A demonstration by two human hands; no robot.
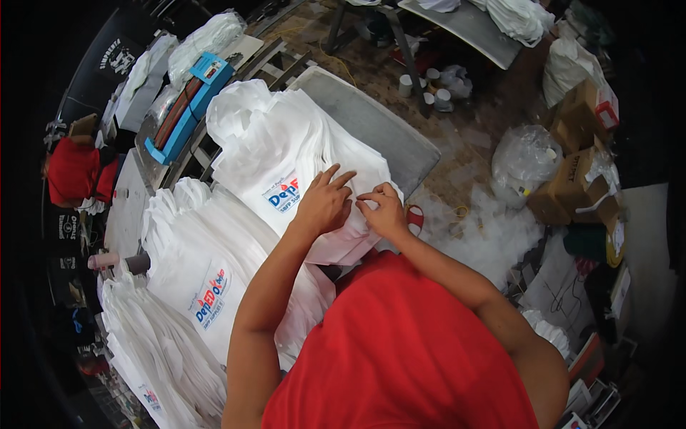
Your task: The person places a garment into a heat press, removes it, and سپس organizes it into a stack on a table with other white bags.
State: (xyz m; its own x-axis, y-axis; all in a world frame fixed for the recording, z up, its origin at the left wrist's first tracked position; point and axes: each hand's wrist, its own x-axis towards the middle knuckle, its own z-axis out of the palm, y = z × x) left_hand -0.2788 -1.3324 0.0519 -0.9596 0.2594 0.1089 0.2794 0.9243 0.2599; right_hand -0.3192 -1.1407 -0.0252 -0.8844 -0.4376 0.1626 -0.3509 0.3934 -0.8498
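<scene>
A thick stack of white fabric bags (257,145) with red and blue print lies before me, partly over a grey board (370,126). My left hand (328,201) rests on the top of this stack, its fingers spread, over part of the print. My right hand (383,208) is at the stack's near right edge, thumb and forefinger bent towards each other; whether they pinch a bag's edge cannot be told. To the left is a second stack of printed white bags (185,268), and a third stack (155,343) sits at the lower left.
A blue impulse sealer (193,107) stands at the upper left. Across the floor at right are a filled clear plastic bag (525,161) and cardboard boxes (571,182). A table (471,32) with white bags is at the top. A person in red (75,171) is at far left.
</scene>
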